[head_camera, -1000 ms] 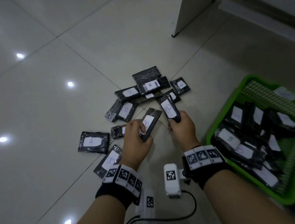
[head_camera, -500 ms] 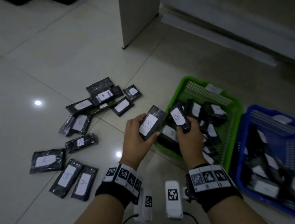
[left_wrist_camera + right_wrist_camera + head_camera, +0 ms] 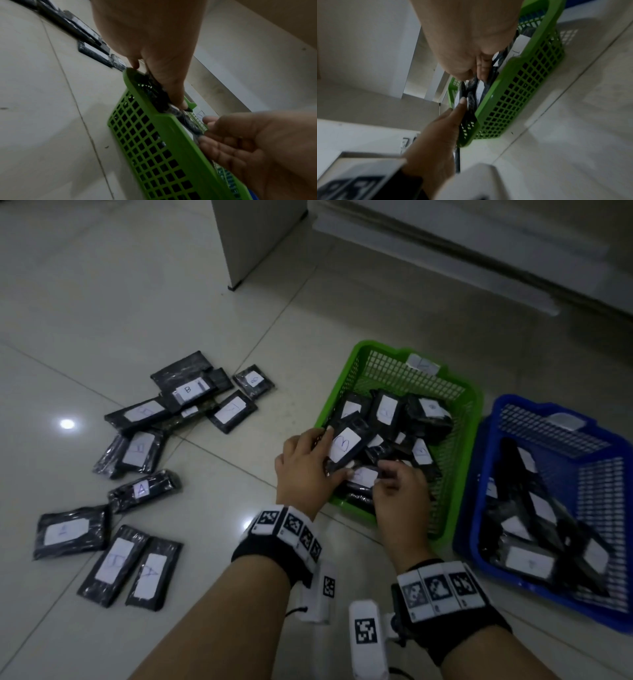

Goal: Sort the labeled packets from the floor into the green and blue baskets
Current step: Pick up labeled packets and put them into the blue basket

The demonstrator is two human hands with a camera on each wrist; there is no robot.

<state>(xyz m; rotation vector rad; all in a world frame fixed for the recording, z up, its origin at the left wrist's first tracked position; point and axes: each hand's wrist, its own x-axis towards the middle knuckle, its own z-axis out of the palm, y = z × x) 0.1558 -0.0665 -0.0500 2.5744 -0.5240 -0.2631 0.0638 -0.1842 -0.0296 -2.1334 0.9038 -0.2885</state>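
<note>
The green basket holds several black packets with white labels. My left hand grips a black packet marked B by its near end, low over the basket's near left corner. My right hand pinches a second labelled packet just beside it, down among the packets in the basket. In the left wrist view the left fingers press a black packet at the green basket's rim. The blue basket with several packets stands right of the green one. Several labelled packets lie on the floor at left.
A white cabinet leg stands on the tiled floor beyond the loose packets. A low white ledge runs behind the baskets. The two baskets touch side by side.
Both hands have carried their packets right from the floor pile and dropped lower, from above the green basket's near edge to down among its packets.
</note>
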